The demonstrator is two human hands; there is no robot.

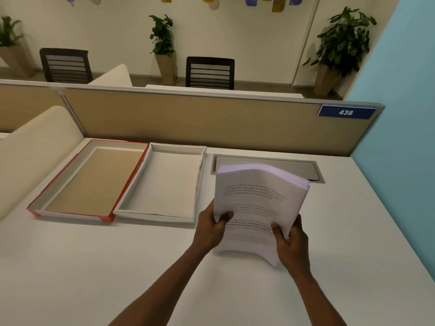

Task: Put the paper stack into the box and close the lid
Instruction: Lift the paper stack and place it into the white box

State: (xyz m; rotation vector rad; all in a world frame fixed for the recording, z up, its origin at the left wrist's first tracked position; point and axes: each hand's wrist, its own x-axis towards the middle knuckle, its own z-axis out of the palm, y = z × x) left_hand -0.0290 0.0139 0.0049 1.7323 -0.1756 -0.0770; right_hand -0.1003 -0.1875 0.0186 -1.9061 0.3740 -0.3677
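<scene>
- Above the right half of the white table (70, 267), held off the surface: paper stack (256, 203), thick, printed on top, far edge drooping over in a soft curve.
- Left hand (210, 228) at the near left corner, fingers (226, 217) closed on the stack, thumb pressed on the top sheet.
- Right hand (293, 243) at the near right edge, fingers (277, 229) wrapped around the stack, clamping it the same way.
- Likely fairly heavy for its size, floppy rather than stiff; loose sheets smooth and prone to fanning or sliding apart if the grip slackens.
- Best held as now but with support further under the middle, both sides squeezed evenly to keep the edges square.
- Just left of the stack, flat on the table: box (164, 184), shallow, rectangular, pale card, thin walls, empty inside.
- Touching its left wall: lid (89, 182), upside down, red outer edges, brown card inside, slightly larger.
- Thin card walls probably dent easily; lowering flat and level seems safer than dropping in one edge first.
- Behind the stack, set into the table: grey metal cable flap (294, 168).
</scene>
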